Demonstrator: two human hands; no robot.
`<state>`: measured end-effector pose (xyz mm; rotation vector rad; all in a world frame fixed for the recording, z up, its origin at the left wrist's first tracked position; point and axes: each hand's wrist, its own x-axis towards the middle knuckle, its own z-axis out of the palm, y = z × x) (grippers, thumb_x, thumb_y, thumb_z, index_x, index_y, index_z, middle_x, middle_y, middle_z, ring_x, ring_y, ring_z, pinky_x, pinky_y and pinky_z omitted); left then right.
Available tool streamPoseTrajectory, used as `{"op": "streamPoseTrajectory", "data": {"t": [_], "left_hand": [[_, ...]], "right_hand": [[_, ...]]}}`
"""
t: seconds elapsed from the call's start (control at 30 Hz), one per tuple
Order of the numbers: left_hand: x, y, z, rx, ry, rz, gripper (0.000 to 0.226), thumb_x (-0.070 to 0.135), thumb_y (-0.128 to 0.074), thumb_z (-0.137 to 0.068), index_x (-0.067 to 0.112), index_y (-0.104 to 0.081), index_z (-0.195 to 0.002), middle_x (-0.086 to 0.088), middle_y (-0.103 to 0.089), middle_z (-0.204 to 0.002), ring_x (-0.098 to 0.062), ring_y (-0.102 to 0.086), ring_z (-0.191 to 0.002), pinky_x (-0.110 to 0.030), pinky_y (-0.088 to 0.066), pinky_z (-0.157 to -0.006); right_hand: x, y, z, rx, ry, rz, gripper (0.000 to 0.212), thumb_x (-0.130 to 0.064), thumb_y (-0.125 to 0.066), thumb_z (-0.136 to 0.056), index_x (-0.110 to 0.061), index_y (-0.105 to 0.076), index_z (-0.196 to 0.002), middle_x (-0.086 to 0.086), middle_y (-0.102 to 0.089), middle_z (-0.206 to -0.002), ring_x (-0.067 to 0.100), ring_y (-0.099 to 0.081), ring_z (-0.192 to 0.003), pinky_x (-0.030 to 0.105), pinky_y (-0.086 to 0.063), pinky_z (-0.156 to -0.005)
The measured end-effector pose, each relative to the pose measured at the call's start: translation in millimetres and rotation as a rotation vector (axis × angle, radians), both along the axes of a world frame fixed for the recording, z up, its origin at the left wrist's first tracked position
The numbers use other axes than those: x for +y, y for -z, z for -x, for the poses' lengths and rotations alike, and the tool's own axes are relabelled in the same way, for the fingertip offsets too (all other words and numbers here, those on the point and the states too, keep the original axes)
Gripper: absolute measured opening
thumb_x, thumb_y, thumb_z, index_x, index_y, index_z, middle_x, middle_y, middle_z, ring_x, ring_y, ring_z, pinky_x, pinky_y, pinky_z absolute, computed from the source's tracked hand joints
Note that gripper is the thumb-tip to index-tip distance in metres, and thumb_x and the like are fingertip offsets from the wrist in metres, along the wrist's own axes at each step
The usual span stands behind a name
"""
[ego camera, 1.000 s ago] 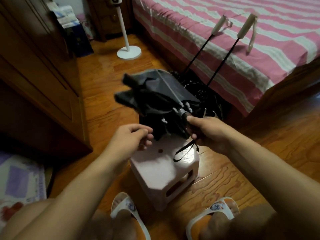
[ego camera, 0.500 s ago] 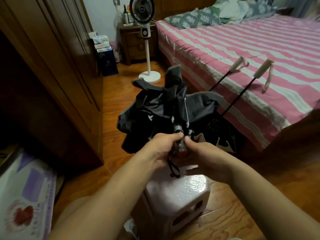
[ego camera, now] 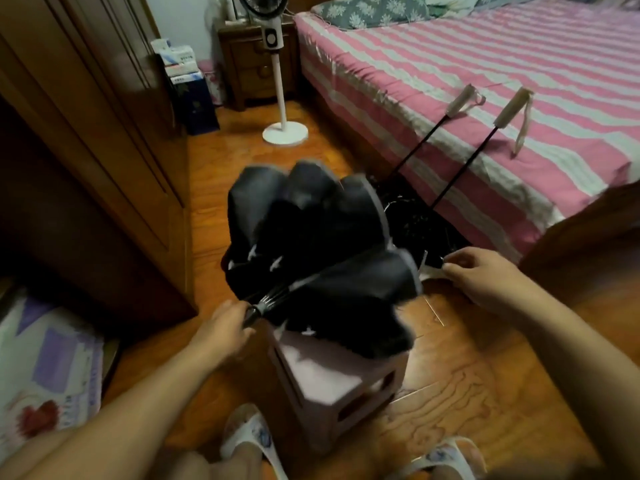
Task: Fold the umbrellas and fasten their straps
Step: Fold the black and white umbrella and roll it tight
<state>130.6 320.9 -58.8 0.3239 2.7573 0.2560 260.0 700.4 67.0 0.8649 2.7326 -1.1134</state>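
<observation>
three umbrellas in all. one dark umbrella (ego camera: 322, 258), its canopy loose and blurred, hangs over one pink stool (ego camera: 341, 379). the left hand (ego camera: 221, 336) has its grip curled round the handle end. the right hand (ego camera: 485, 277) pinches a pale strap at the canopy edge. two more umbrellas (ego camera: 415, 216) lean against the bed (ego camera: 485, 74), pale handles resting on the striped sheet, dark canopies on the floor.

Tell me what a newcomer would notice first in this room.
First, the black umbrella, half collapsed above the pink stool: the left hand grips its handle, and the right hand pinches something pale at its right edge. Behind, two more umbrellas lean against the striped bed.
</observation>
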Motion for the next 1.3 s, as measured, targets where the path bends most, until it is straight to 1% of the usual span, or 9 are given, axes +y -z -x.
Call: {"op": "streamPoseTrajectory", "data": {"t": [0.23,0.5,0.7,0.8,0.93,1.07,1.17,1.23,1.3], "left_hand": [[-29,37,0,-0.063,-0.083,-0.041,0.055,0.037,-0.072,-0.093,0.022,-0.054,-0.142,-0.010,-0.068,-0.125,-0.030,-0.063,-0.113,-0.037,-0.051,-0.088],[-21,26,-4,-0.028,-0.118,-0.059,0.059,0.032,-0.066,-0.097,0.022,-0.044,-0.150,-0.013,-0.058,-0.142,-0.034,-0.055,-0.128,-0.043,-0.049,-0.100],[-14,22,-5,0.026,-0.085,-0.056,0.054,0.033,-0.061,-0.100,0.022,-0.042,-0.150,-0.009,-0.055,-0.144,-0.032,-0.054,-0.129,-0.046,-0.048,-0.103],[-6,18,-10,0.064,-0.067,-0.113,0.049,0.032,-0.057,-0.102,0.024,-0.042,-0.148,-0.008,-0.057,-0.141,-0.032,-0.056,-0.125,-0.044,-0.049,-0.100],[8,8,-17,0.177,-0.026,-0.234,0.042,0.028,-0.057,-0.101,0.026,-0.046,-0.142,-0.006,-0.061,-0.123,-0.029,-0.059,-0.109,-0.043,-0.050,-0.086],[18,8,-20,0.150,0.035,-0.294,0.048,0.026,-0.057,-0.103,0.022,-0.041,-0.148,-0.008,-0.054,-0.135,-0.030,-0.054,-0.121,-0.043,-0.047,-0.092],[22,22,-29,-0.060,0.125,-0.199,0.054,0.020,-0.051,-0.105,0.024,-0.029,-0.154,-0.006,-0.044,-0.141,-0.029,-0.046,-0.131,-0.040,-0.042,-0.101],[25,33,-35,-0.179,0.187,-0.118,0.059,0.013,-0.048,-0.105,0.023,-0.022,-0.157,-0.007,-0.040,-0.144,-0.030,-0.042,-0.134,-0.038,-0.038,-0.105],[25,38,-37,-0.244,0.190,-0.052,0.065,0.005,-0.045,-0.103,0.024,-0.021,-0.159,-0.008,-0.038,-0.147,-0.029,-0.042,-0.133,-0.038,-0.039,-0.103]], "right_hand": [[-8,33,-4,-0.293,-0.170,0.030,0.039,-0.011,-0.054,-0.102,-0.010,-0.056,-0.141,0.009,-0.059,-0.140,0.025,-0.057,-0.125,0.041,-0.045,-0.111],[-35,81,8,-0.204,-0.240,0.096,0.043,-0.014,-0.063,-0.099,-0.015,-0.056,-0.142,0.005,-0.061,-0.137,0.018,-0.062,-0.113,0.033,-0.054,-0.095],[-76,132,16,-0.025,-0.345,0.120,0.082,-0.022,-0.078,-0.088,-0.028,-0.034,-0.156,-0.005,-0.059,-0.131,0.010,-0.065,-0.088,0.035,-0.054,-0.088],[-79,137,12,-0.078,-0.238,0.196,0.062,-0.014,-0.072,-0.093,-0.018,-0.046,-0.150,0.000,-0.067,-0.115,0.013,-0.065,-0.092,0.035,-0.054,-0.088],[-72,105,2,-0.051,-0.113,0.244,0.012,-0.005,-0.062,-0.094,-0.010,-0.071,-0.100,0.010,-0.068,-0.094,0.022,-0.064,-0.088,0.040,-0.056,-0.081],[-59,59,-30,0.054,0.027,0.285,0.005,-0.002,-0.062,-0.092,-0.006,-0.065,-0.091,0.014,-0.064,-0.090,0.020,-0.058,-0.078,0.031,-0.047,-0.067],[-53,45,-65,0.040,0.121,0.433,0.010,0.003,-0.062,-0.090,-0.006,-0.061,-0.087,0.013,-0.060,-0.087,0.021,-0.056,-0.076,0.034,-0.048,-0.068],[-51,51,-79,0.005,0.080,0.244,0.013,-0.002,-0.065,-0.091,-0.014,-0.061,-0.087,0.004,-0.061,-0.089,0.017,-0.057,-0.077,0.030,-0.049,-0.065],[-48,55,-84,-0.015,-0.105,-0.171,0.015,-0.015,-0.067,-0.092,-0.029,-0.062,-0.094,-0.012,-0.057,-0.091,0.010,-0.052,-0.084,0.028,-0.045,-0.071]]}}
